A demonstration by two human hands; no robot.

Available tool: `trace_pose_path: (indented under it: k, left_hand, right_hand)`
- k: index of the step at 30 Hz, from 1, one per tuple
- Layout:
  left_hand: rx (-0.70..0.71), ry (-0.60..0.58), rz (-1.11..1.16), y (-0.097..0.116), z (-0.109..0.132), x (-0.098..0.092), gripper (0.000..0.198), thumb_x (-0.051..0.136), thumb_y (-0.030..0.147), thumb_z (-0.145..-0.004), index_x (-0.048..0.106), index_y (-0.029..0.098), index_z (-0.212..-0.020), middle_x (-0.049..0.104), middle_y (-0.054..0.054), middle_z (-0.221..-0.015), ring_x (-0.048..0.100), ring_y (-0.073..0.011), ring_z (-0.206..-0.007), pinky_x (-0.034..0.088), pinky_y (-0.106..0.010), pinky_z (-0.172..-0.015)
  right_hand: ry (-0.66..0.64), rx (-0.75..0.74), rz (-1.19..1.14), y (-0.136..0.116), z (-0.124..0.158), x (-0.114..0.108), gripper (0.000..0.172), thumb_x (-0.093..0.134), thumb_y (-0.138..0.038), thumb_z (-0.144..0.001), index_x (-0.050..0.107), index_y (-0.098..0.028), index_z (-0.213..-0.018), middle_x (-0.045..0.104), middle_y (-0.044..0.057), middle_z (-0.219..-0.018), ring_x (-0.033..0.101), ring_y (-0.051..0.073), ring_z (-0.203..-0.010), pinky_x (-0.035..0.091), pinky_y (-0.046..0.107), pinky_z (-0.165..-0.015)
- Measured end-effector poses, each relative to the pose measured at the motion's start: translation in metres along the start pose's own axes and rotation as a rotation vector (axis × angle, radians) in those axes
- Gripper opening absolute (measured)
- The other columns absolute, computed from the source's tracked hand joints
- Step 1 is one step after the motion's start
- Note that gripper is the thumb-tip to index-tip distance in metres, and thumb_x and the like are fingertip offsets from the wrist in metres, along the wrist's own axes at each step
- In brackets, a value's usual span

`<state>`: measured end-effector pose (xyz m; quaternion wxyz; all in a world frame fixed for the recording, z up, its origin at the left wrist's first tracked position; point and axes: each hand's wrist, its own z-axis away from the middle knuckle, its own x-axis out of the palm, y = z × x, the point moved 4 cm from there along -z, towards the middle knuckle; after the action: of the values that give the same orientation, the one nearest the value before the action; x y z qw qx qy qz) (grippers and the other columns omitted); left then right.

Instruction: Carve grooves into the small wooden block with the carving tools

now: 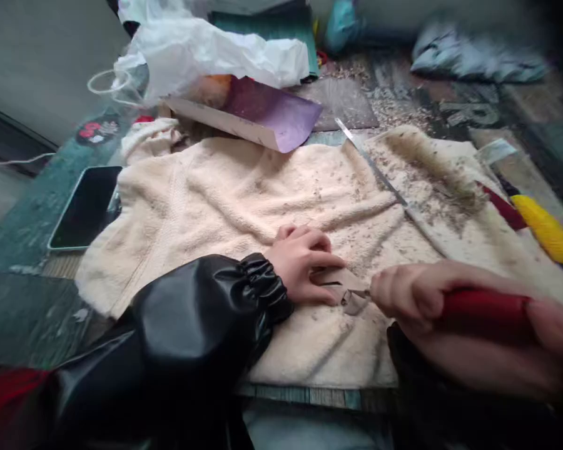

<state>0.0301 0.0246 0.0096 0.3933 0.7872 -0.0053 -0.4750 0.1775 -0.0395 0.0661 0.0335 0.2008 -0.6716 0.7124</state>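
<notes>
My left hand [304, 262] presses a small flat light-brown piece [343, 277] down on a cream towel [225, 200]. The piece has a dark slit in it, and part of it lies under my fingers. My right hand [417, 290] is wrapped round the red handle [483, 310] of a carving tool. Its thin metal tip [360, 292] reaches the right end of the piece, close to my left fingertips. A little curled, pale scrap [354, 304] shows at that end. Blur on the right hides the tool's exact shape.
A long thin metal strip [385, 178] crosses the towel behind my right hand. Shavings [403, 112] litter the towel and tabletop. At right lies a yellow handle [544, 228]. A phone [87, 209] rests left; a purple open packet [272, 115] and white plastic bag [206, 56] stand behind.
</notes>
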Motion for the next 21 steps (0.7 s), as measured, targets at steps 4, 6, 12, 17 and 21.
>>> trace_pose_path:
  k: [4, 6, 12, 17, 21]
  left_hand:
    - [-0.017, -0.015, -0.014, 0.001, 0.000, 0.001, 0.050, 0.066, 0.061, -0.070, 0.070, 0.024, -0.103, 0.063, -0.006, -0.102, 0.053, -0.0227, -0.098, 0.027, -0.041, -0.089]
    - [-0.011, 0.001, -0.014, 0.001, 0.000, 0.002, 0.051, 0.066, 0.062, -0.069, 0.070, 0.024, -0.102, 0.063, -0.006, -0.101, 0.053, -0.0225, -0.096, 0.027, -0.041, -0.090]
    - [-0.010, 0.012, -0.033, 0.000, 0.000, 0.004, 0.053, 0.071, 0.062, -0.063, 0.070, 0.025, -0.101, 0.063, -0.005, -0.100, 0.053, -0.0229, -0.094, 0.028, -0.042, -0.089]
    - [-0.015, 0.009, -0.043, 0.004, 0.000, 0.003, 0.052, 0.071, 0.060, -0.064, 0.070, 0.023, -0.100, 0.061, -0.005, -0.099, 0.053, -0.0231, -0.095, 0.028, -0.042, -0.088]
    - [-0.025, -0.007, -0.058, 0.004, -0.001, 0.004, 0.052, 0.073, 0.060, -0.062, 0.070, 0.024, -0.099, 0.061, -0.005, -0.099, 0.052, -0.0233, -0.096, 0.028, -0.042, -0.088]
  right_hand:
    - [0.089, -0.060, 0.117, -0.001, -0.004, 0.005, 0.037, 0.052, -0.054, -0.079, 0.059, -0.020, -0.065, 0.045, 0.001, -0.053, 0.042, 0.017, -0.056, 0.034, 0.034, -0.055]
    - [0.060, -0.047, 0.226, -0.004, -0.008, 0.009, 0.038, 0.053, -0.054, -0.079, 0.057, -0.020, -0.062, 0.047, 0.003, -0.051, 0.045, 0.018, -0.054, 0.035, 0.034, -0.052]
    - [-0.093, 0.025, 0.358, -0.010, -0.021, 0.017, 0.043, 0.050, -0.057, -0.080, 0.051, -0.020, -0.058, 0.047, 0.004, -0.050, 0.045, 0.018, -0.050, 0.036, 0.035, -0.051]
    - [-0.013, -0.047, 0.274, -0.005, -0.020, 0.013, 0.038, 0.053, -0.053, -0.077, 0.052, -0.020, -0.058, 0.044, 0.002, -0.048, 0.042, 0.016, -0.047, 0.032, 0.033, -0.048]
    - [-0.071, 0.013, 0.182, 0.004, -0.020, 0.013, 0.036, 0.054, -0.052, -0.076, 0.059, -0.019, -0.063, 0.047, 0.003, -0.049, 0.044, 0.017, -0.049, 0.034, 0.034, -0.050]
